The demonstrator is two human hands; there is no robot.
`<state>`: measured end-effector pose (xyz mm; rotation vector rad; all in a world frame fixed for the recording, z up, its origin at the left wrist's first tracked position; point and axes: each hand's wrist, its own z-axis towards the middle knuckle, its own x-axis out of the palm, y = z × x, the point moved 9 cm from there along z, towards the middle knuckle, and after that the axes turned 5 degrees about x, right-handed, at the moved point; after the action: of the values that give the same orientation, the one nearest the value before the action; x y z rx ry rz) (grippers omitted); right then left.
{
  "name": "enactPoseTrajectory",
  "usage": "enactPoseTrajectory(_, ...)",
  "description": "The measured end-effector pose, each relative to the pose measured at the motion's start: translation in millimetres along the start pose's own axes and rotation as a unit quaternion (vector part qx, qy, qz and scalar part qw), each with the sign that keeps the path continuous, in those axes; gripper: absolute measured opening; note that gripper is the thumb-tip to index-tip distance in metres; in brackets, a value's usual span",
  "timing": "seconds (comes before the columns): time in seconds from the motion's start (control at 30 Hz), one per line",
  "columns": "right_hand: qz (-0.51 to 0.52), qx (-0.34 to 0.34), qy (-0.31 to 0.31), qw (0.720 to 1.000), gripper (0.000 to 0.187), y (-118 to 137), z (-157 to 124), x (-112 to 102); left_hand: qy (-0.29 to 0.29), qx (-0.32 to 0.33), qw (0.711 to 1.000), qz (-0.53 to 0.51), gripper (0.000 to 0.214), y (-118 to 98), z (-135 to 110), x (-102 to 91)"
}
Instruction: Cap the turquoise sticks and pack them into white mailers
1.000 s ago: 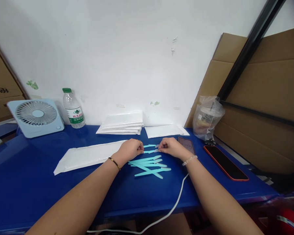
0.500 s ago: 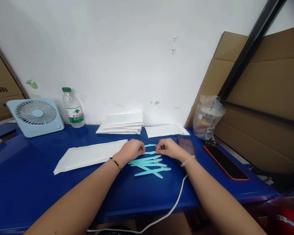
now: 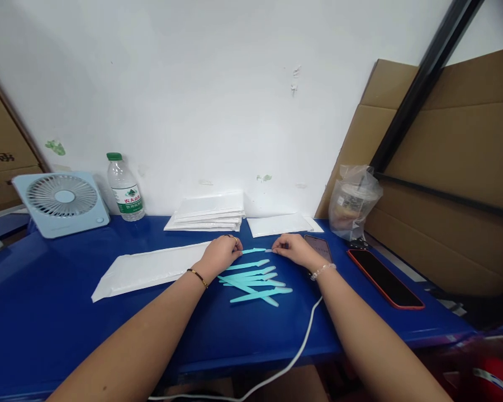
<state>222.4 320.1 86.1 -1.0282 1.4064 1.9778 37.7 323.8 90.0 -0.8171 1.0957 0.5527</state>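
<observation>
My left hand (image 3: 222, 255) pinches the handle end of a turquoise eyebrow razor (image 3: 254, 251), farthest back in the group. At its other end, my right hand (image 3: 293, 250) has thumb and finger closed on the pale, see-through cap (image 3: 269, 250). Just in front lies another turquoise eyebrow razor (image 3: 249, 264), free of both hands. Several more eyebrow razors (image 3: 260, 293) lie nearer me, some crossing each other, their pale tips pointing mostly right. A flat white padded envelope (image 3: 151, 271) lies left, its right end partly behind my left hand.
Along the wall stand a blue fan (image 3: 65, 198), a water bottle (image 3: 126, 190), stacked white envelopes (image 3: 209, 209) and a bagged drink cup (image 3: 354, 201). Two phones, one dark with a red edge (image 3: 385, 279), lie right. A white cable (image 3: 305, 335) crosses the blue table's front edge (image 3: 218, 365).
The nearer of the two razors between my hands now lies free on the table. My hands have moved slightly apart and hold only the farther one.
</observation>
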Motion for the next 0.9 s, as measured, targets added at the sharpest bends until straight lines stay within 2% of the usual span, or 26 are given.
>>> enactPoseTrajectory(0.43,0.064,0.088,0.066,0.992,0.022,-16.0,10.1,14.9,0.018,-0.018,0.999,-0.026,0.012,3.7,1.9,5.0)
enactPoseTrajectory(0.63,0.076,0.044,0.043,0.995,0.023,-6.0,9.7,11.1,0.019,-0.021,0.999,-0.030,0.014,3.6,1.5,4.0)
enactPoseTrajectory(0.9,0.086,0.024,0.044,0.995,0.022,15.9,7.4,20.7,0.045,-0.017,0.998,-0.046,0.021,2.8,3.4,9.2)
